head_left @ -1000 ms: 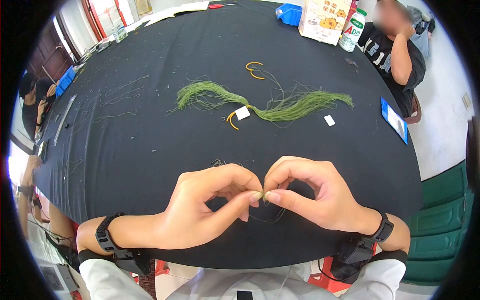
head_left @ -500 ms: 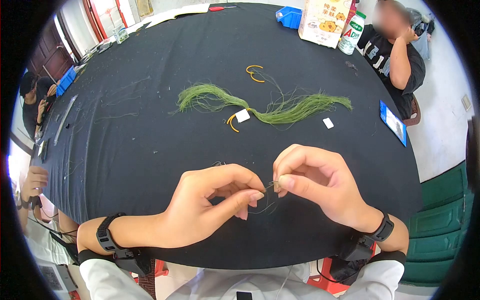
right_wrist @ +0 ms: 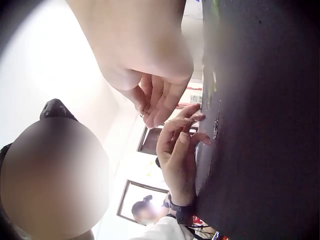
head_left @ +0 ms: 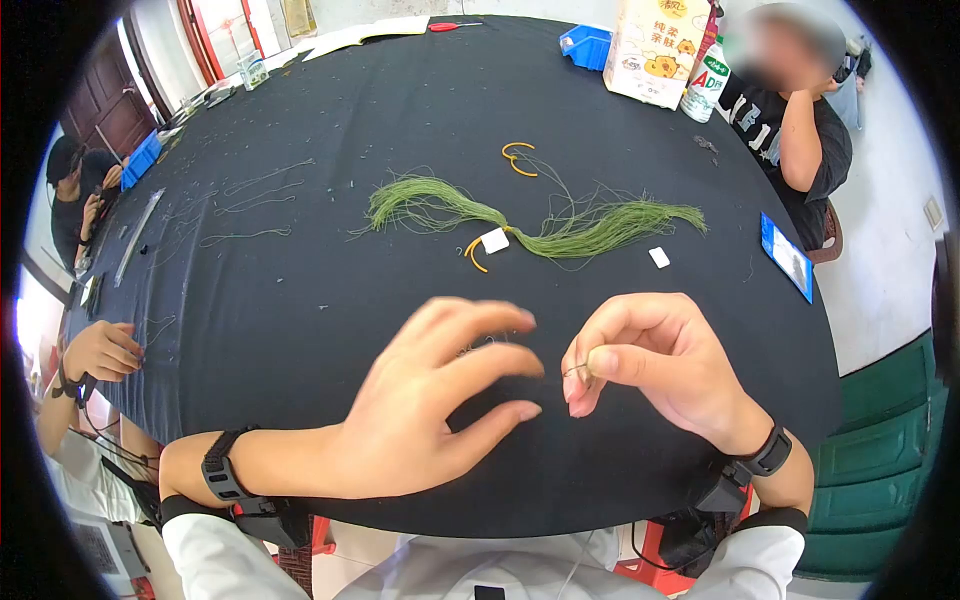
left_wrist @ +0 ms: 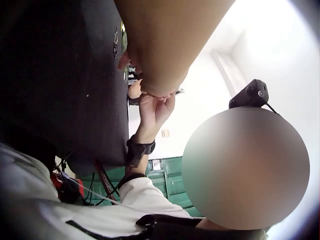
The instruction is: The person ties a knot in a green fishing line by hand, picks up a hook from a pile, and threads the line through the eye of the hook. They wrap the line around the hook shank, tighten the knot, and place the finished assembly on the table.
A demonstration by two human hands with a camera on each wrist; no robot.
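Note:
In the head view my right hand (head_left: pixel 655 370) pinches a small, thin fishing hook (head_left: pixel 576 371) between thumb and curled fingers, above the black table; its details are too small to make out. My left hand (head_left: pixel 440 390) is slightly blurred, fingers spread and bent with nothing between them, a short way left of the right hand. Behind its fingers lies a small pile of dark hooks (head_left: pixel 484 344), partly hidden. Farther up the table stretches a bundle of green fishing line (head_left: pixel 610 228), gathered at its middle near a white tag (head_left: pixel 494 240).
Yellow rings (head_left: pixel 476 256) lie by the bundle, and a white piece (head_left: pixel 658 257) right of it. A blue packet (head_left: pixel 786 256) is near the right edge. At the back stand a tissue pack (head_left: pixel 655 50), a bottle (head_left: pixel 706 85) and a blue bin (head_left: pixel 586 46). Other people sit around the table.
Both hands first met at the fingertips over the small piece. The right hand drew away to the right with it; the left hand let go and spread its fingers.

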